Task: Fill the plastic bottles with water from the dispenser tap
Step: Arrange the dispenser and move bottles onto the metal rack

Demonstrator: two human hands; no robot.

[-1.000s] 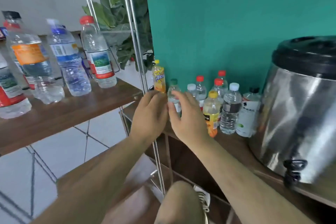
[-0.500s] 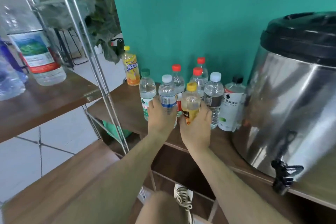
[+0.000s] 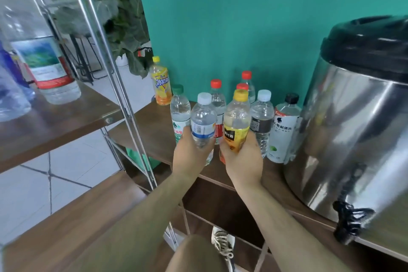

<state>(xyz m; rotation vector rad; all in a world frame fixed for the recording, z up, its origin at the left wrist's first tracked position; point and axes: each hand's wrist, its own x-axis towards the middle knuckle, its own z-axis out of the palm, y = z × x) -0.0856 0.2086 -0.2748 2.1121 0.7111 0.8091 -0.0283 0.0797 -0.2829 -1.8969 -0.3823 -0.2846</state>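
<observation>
Teal wall, wooden surface (image 3: 143, 123); left hand (image 3: 189, 157) grips clear bottle (image 3: 203, 123), right hand (image 3: 242, 159) grips yellow-capped bottle (image 3: 236, 121), both capped. Dispenser tap (image 3: 346, 223) far right, untouched; filling not begun

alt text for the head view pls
A person's left hand grips a white-capped clear bottle and the right hand a yellow-capped bottle, among other bottles on a wooden shelf. A steel dispenser with a black tap stands to their right.
</observation>
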